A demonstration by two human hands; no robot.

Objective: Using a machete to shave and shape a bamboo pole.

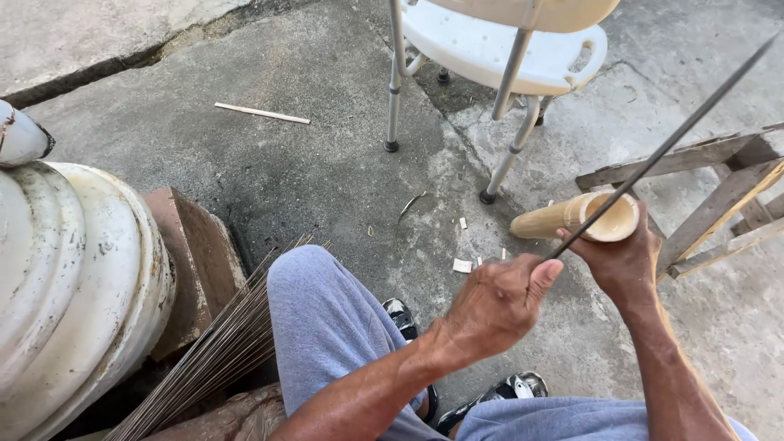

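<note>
My left hand (pixel 498 304) is closed around the lower end of a long thin dark rod (pixel 670 143) that slants up to the right edge of the view. My right hand (pixel 625 263) grips a short hollow bamboo tube (pixel 572 219) from below, with its open end facing me. The rod crosses in front of the tube's open mouth. Both hands are held above my knees, over the concrete floor (pixel 310 163). I wear grey trousers and dark sandals (pixel 400 314).
A white plastic chair with metal legs (pixel 498 49) stands ahead. A wooden frame (pixel 719 188) lies to the right. A bundle of thin sticks (pixel 220 347) leans at my left knee, beside a brick block (pixel 192 245) and white stacked containers (pixel 73 278). A loose wooden slat (pixel 261 113) and small chips lie on the floor.
</note>
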